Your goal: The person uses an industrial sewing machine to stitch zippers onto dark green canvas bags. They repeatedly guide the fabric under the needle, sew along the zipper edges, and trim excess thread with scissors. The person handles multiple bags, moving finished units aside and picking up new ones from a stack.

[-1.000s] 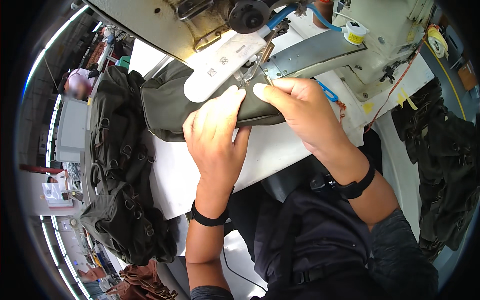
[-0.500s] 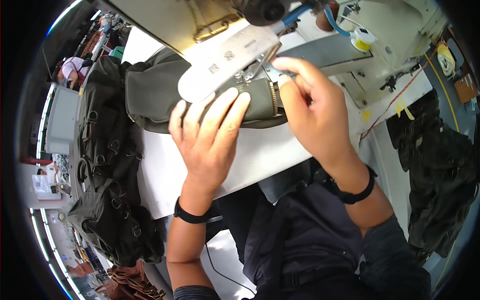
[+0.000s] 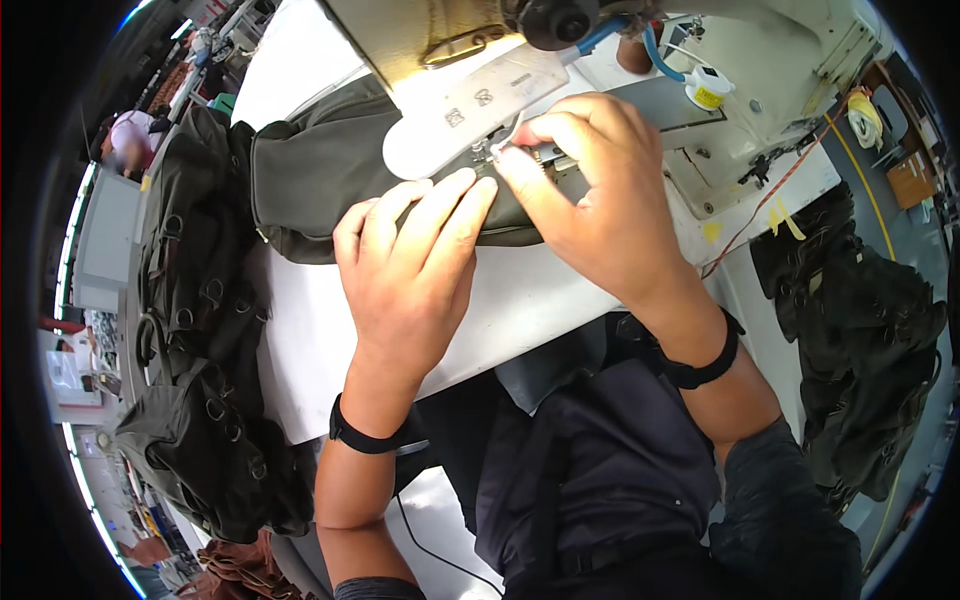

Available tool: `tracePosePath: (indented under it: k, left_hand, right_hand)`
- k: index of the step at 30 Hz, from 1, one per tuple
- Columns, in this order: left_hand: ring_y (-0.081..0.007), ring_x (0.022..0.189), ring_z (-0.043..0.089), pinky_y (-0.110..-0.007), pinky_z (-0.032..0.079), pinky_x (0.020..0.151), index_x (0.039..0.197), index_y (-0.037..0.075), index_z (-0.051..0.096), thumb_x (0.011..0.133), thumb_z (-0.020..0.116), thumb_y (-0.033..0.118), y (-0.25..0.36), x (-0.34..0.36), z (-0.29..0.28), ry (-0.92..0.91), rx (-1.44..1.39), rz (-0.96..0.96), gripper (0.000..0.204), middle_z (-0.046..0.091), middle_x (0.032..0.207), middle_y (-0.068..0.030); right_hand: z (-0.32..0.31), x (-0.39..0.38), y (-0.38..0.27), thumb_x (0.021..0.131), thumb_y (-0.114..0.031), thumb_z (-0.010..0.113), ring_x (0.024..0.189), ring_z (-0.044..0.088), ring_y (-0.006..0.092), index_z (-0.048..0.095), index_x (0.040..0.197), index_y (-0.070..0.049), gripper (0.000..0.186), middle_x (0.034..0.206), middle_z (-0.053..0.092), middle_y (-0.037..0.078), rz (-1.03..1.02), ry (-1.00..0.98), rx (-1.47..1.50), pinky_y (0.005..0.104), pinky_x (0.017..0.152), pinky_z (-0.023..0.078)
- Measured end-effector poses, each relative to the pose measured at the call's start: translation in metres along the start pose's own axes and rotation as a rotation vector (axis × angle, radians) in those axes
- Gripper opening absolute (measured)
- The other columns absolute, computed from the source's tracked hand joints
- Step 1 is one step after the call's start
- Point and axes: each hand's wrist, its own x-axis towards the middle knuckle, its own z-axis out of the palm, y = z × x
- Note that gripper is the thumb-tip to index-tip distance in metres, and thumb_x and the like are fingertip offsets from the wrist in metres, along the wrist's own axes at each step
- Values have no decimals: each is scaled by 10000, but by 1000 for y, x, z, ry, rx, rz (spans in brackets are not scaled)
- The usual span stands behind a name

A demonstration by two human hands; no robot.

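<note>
A dark olive bag piece (image 3: 330, 165) lies on the white table under the head of a sewing machine (image 3: 790, 65). My left hand (image 3: 408, 265) rests flat on the bag's near side, fingers stretched out, fingertips close to the presser foot (image 3: 484, 152). Beside the foot, my right hand (image 3: 600, 190) has thumb and forefinger brought together at a thin pale strip or thread (image 3: 514, 130), too small to name. A white plate-like cover (image 3: 465, 112) hangs over the bag and hides part of it. My right hand covers most of the brass-coloured zipper on the bag.
More dark olive bags (image 3: 190, 300) with metal rings are heaped along the table's left side. At the right hangs another pile of dark bags (image 3: 865, 350). A small white bottle (image 3: 708, 88) and a brown thread cone (image 3: 634, 55) stand behind. Another person (image 3: 130, 140) is far left.
My right hand has moved left from beside the zipper to the presser foot, with thumb and forefinger closing there. The left hand stays on the bag. The whole view has shifted slightly.
</note>
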Motion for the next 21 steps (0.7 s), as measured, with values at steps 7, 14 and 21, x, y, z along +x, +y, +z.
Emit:
tracePosePath:
  k: [7, 14, 21]
  left_hand:
    - [-205, 1111, 636, -413, 426, 994, 1233, 148, 765, 802, 778, 52, 2, -2, 5, 43, -16, -31, 441, 722, 1230, 18]
    - [-192, 1081, 646, -402, 429, 979, 1223, 173, 771, 793, 782, 51, 1, -2, 5, 42, -31, -44, 447, 729, 1221, 34]
    - [-187, 1060, 655, -374, 431, 956, 1188, 188, 794, 765, 790, 43, 0, 0, 8, 62, -20, -18, 447, 751, 1194, 42]
  right_hand:
    - [18, -7, 7, 903, -159, 726, 1229, 592, 315, 657, 921, -88, 101, 1033, 690, 61, 17, -13, -11, 539, 1168, 293]
    - [20, -7, 5, 909, -153, 705, 1215, 600, 291, 642, 909, -96, 85, 1020, 694, 58, 66, -4, 9, 563, 1196, 256]
    - [24, -9, 4, 921, -156, 674, 1166, 598, 279, 630, 906, -91, 80, 1011, 679, 61, 68, 36, 30, 562, 1201, 244]
